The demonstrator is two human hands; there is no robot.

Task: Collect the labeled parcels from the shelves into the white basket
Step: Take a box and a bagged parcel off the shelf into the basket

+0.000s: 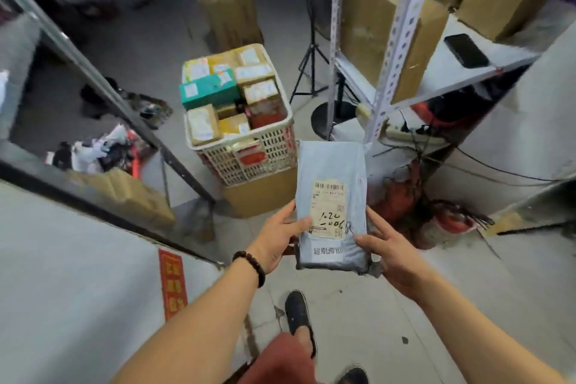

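Grey concrete floor (pixel 367 309) runs between metal shelving in a cramped storeroom. At far right a perforated-steel shelf unit (pixel 405 19) carries big cardboard boxes (pixel 371 25) and a dark phone (pixel 466 50). Ahead, the white basket (pixel 274 146) sits raised on a brown carton (pixel 261 193), likely to spare bending, and it is packed to the rim with labelled boxes. Nearer, just right of it, a grey parcel (pixel 330 162) is held in the air with its label (pixel 329 209) facing the camera, apparently so the handwritten number can be read. The left hand (pixel 277 240) grips its left edge, thumb on the label. The right hand (pixel 386 246) grips the right edge, thumb across the front. Adding it probably means laying it on top of the pile.
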